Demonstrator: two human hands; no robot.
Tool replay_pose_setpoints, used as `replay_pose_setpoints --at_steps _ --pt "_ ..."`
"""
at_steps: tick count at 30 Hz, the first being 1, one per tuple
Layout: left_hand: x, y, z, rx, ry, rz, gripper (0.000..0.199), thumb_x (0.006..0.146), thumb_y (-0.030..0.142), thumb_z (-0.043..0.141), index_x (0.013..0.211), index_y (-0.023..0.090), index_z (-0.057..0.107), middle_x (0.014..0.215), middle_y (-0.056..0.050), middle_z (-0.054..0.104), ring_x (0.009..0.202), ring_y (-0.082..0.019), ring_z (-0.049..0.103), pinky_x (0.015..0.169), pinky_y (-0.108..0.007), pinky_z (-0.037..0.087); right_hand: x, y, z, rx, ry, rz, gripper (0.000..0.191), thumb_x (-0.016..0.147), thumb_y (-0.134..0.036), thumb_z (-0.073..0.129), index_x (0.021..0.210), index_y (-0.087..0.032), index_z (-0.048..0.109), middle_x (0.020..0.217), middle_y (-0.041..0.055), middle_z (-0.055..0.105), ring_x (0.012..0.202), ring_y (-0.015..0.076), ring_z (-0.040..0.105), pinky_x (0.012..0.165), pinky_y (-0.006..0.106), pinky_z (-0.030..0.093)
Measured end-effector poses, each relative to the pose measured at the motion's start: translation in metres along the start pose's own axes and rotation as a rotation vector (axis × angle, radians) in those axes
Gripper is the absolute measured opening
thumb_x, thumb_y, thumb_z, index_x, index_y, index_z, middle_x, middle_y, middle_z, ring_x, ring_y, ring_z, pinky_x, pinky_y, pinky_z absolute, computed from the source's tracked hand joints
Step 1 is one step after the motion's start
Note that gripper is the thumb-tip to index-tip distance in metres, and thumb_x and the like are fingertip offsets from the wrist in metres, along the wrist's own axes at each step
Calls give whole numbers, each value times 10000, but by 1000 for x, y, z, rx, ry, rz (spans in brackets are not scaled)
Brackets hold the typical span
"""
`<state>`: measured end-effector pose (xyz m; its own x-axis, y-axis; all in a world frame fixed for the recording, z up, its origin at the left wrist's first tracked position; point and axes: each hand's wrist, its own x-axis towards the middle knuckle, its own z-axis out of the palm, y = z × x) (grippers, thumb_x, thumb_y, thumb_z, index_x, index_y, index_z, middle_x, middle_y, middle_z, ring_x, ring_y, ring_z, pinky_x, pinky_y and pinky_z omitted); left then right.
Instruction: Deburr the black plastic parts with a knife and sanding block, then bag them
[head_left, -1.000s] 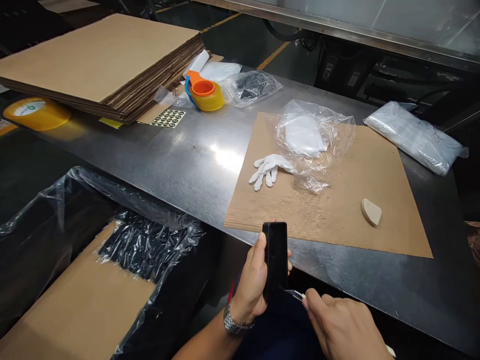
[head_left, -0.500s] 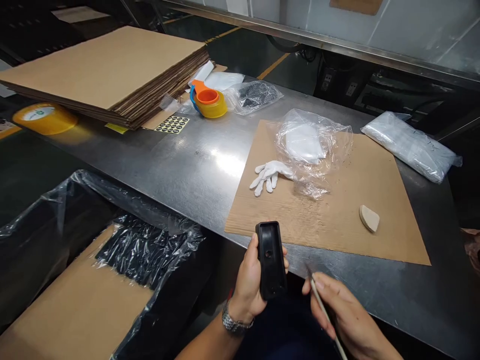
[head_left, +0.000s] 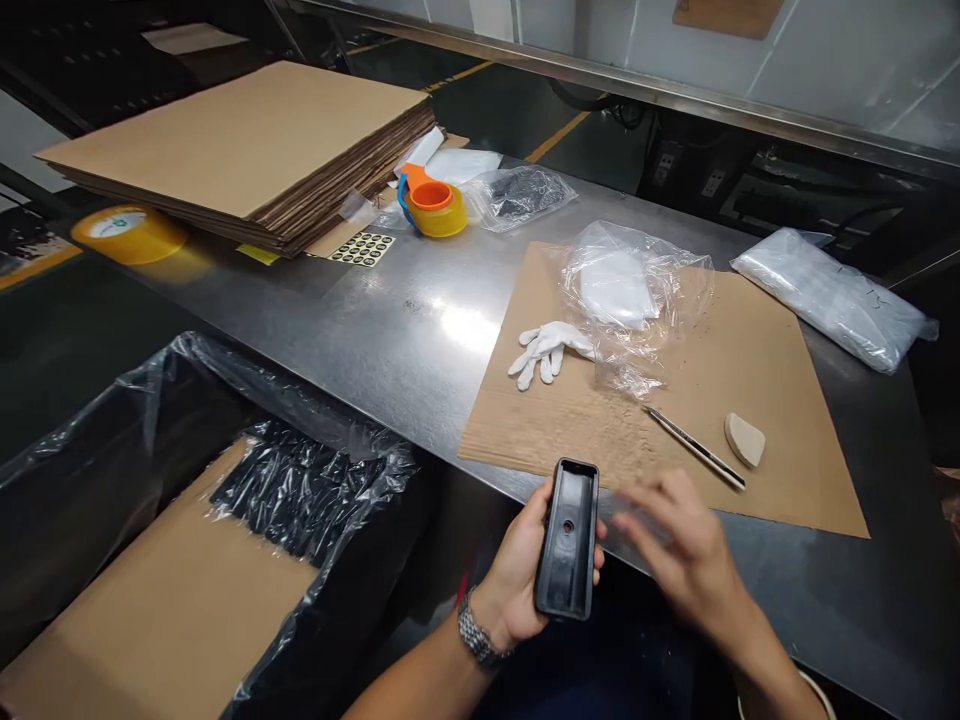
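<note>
My left hand (head_left: 517,575) is wrapped round a black oblong plastic part (head_left: 568,540), a hollow shell with a small hole in its floor. The hollow side faces up toward me, above the table's front edge. My right hand (head_left: 679,535) is just right of the part, its fingers apart, blurred and holding nothing that I can see. A slim pen-like tool (head_left: 694,447) with a pale shaft and dark ends lies on the cardboard sheet (head_left: 787,480) beyond my right hand. Beside it rests a beige rounded block (head_left: 745,440).
A white glove (head_left: 551,352) and a clear plastic bag (head_left: 637,300) lie on the cardboard. Further out are a wrapped plastic bundle (head_left: 832,295), a tape dispenser (head_left: 435,205), stacked cardboard (head_left: 247,140) and a tape roll (head_left: 131,235). A lined bin (head_left: 180,370) stands left.
My right hand has let go of the pen-like tool, which now lies on the cardboard. That hand has come closer to the black part, which shifted slightly right in view.
</note>
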<state>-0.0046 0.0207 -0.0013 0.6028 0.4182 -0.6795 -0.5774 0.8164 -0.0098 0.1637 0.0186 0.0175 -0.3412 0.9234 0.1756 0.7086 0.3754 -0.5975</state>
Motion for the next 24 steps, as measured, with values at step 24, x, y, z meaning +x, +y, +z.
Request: replay_pose_setpoints --at_steps 24 --pt "-8 -30 0 229 87 -94 646 792 639 326 701 75 628 543 -77 600 435 -126 555 418 -208 424 17 -1 11 288 -39 49 160 846 -217 524 945 -223 650 895 57 590 863 184 514 756 344 410"
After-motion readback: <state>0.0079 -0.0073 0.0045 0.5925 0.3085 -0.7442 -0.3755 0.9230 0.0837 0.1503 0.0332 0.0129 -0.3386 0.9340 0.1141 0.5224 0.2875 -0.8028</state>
